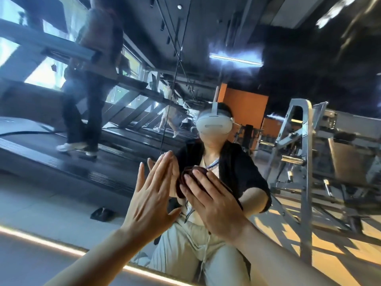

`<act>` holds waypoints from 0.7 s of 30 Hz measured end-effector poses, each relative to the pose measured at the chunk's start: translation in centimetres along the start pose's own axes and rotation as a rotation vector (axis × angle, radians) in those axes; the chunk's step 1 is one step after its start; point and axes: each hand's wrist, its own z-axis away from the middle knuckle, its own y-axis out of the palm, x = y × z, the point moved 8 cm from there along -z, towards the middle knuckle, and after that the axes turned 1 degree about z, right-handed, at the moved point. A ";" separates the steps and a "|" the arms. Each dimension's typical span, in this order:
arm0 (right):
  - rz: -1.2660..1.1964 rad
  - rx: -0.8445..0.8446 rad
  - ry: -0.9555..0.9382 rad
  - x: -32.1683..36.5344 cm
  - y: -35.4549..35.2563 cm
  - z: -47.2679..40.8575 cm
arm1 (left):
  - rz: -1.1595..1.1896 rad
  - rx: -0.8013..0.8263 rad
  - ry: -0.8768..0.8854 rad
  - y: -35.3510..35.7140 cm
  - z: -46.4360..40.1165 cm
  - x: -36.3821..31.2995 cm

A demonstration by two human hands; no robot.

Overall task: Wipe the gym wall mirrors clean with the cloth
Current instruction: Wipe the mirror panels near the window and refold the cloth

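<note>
The mirror [268,58] fills my whole view, treadmills and a weight machine [305,162] reflected in it. My left hand [150,195] lies flat and open on the glass, probably bracing me. My right hand [214,201] presses the dark cloth [186,178] (bunched under my fingers) onto the pane for wiping.

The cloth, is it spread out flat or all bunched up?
Bunched up. The dark cloth sits as a wad under the right hand, against the mirror.

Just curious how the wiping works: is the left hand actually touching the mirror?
Touching. In the head view the left hand lies flat, its fingertips meeting their own reflection on the mirror with no gap.
</note>
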 end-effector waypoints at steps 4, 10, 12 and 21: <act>0.058 -0.034 0.008 -4.6 -1.9 -1.8 | -0.009 -0.048 0.099 -0.9 -2.2 -1.7; 0.082 -0.194 0.316 -13.3 -4.7 -11.1 | -0.062 -0.133 0.131 -3.1 -7.8 -2.1; 0.090 -0.201 0.320 -14.4 -4.8 -13.9 | -0.085 -0.166 0.129 -3.9 -9.4 -2.0; 0.146 -0.335 0.593 -23.5 -8.5 -10.4 | -0.062 -0.209 0.266 -3.4 -12.3 -8.1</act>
